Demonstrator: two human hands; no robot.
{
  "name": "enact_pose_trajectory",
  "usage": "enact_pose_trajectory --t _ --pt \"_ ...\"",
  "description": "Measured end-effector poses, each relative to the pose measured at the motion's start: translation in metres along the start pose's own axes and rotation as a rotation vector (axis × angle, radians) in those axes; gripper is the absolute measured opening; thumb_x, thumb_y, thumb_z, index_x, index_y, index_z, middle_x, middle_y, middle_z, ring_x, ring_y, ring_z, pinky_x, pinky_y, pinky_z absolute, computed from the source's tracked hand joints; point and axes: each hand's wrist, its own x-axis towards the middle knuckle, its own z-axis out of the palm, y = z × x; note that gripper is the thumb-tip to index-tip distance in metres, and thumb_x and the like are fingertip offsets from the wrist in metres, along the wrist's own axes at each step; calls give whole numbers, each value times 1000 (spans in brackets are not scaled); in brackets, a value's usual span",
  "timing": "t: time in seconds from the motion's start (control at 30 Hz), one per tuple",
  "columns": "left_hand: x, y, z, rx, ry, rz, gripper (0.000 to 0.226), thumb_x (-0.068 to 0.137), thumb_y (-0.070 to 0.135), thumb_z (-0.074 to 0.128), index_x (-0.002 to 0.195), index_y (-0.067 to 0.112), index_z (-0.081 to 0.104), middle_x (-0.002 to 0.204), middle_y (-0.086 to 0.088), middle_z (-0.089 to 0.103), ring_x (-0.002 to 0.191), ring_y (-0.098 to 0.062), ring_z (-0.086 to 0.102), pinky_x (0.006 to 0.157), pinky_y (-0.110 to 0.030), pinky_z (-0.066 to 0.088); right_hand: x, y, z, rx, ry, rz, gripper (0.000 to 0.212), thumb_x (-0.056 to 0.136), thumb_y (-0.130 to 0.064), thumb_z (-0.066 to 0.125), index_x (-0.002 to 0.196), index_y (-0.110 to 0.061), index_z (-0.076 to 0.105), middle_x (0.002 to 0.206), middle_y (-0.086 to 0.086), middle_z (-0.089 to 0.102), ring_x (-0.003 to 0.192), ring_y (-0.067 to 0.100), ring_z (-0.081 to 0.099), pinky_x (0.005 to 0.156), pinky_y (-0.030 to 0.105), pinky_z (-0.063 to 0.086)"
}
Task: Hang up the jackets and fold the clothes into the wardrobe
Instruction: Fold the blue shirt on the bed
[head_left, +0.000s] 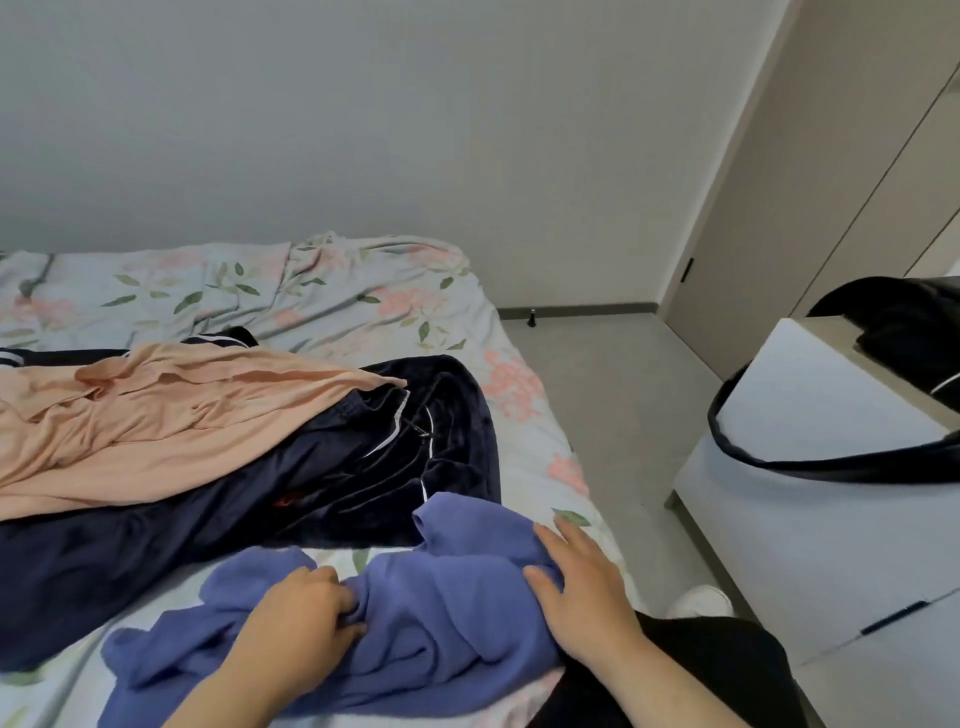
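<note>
A crumpled purple-blue garment (415, 639) lies on the near edge of the bed. My left hand (301, 618) grips a fold of it near its middle, fingers curled into the cloth. My right hand (582, 587) lies flat on the garment's right side, fingers straight. Behind it a dark navy jacket with white piping (363, 467) is spread across the bed. A peach garment (156, 426) lies partly on top of the navy one, to the left.
The bed has a floral sheet (337, 291). A white nightstand (810, 519) stands to the right with a black bag (904, 332) on it. Beige wardrobe doors (831, 182) are at the far right. Grey floor (613, 395) runs between bed and nightstand.
</note>
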Motion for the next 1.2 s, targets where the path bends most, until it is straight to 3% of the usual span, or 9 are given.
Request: enact_pose_trajectory --t 0.1,0.2,0.33,0.47,0.53,0.6,0.77,1.03,1.2 --pt "-8 17 3 -58 26 223 26 69 32 63 55 14 50 62 4 55 57 -20 52 51 -34 44 -1 2 5 -22 -147 -44 50 97 -40 52 147 -38 42 150 -10 42 139 14 37 114 24 28" --pt "-15 29 -7 -216 -313 19 41 83 51 47 55 22 50 59 6 54 58 -6 47 60 -24 36 -5 3 0 -117 -216 20 28 91 -24 50 107 -32 71 112 -7 65 107 20 58 93 29 48" --pt "-8 35 -24 -302 -457 -172 54 95 53 41 60 15 56 58 8 53 60 -2 48 65 -20 37 -9 5 -6 -202 -161 240 23 80 -37 42 71 -21 56 75 -4 59 74 20 55 63 31 41" --pt "2 45 -26 46 -184 -80 23 79 46 53 72 26 45 73 9 51 74 -12 50 59 -27 34 -8 11 -4 -286 13 69 29 91 -46 49 70 -27 46 89 -6 54 89 19 53 77 30 39" --pt "8 51 -16 4 -109 -11 21 70 41 55 83 31 41 84 14 45 84 -12 47 65 -27 37 -7 10 -4 -77 -35 13 14 89 -41 60 95 -30 54 107 -9 50 103 17 51 85 25 41" --pt "12 57 -8 -200 -152 -10 25 69 42 58 88 29 48 87 15 50 85 -9 51 72 -26 44 -7 11 -4 71 -169 80 43 88 -37 62 128 -26 52 123 -6 52 115 17 52 87 21 38" --pt "17 62 -1 -396 -337 -155 29 91 43 52 71 22 55 67 6 60 65 -6 54 59 -18 38 -9 12 -5 127 -10 109 21 88 -16 51 72 -6 59 73 3 61 69 17 55 67 40 49" --pt "-8 57 -4 -345 -270 -243 45 58 71 57 90 39 55 86 20 66 80 3 60 74 -20 51 -4 23 -20 241 287 436 21 80 1 43 70 -15 53 85 6 58 76 23 50 58 31 36" --pt "-23 58 -9 -246 -190 -216 52 57 81 50 77 35 59 72 15 64 66 2 58 55 -17 40 -9 11 -7 -96 137 57 36 93 -23 46 127 -19 57 144 -3 43 134 25 37 109 35 32"
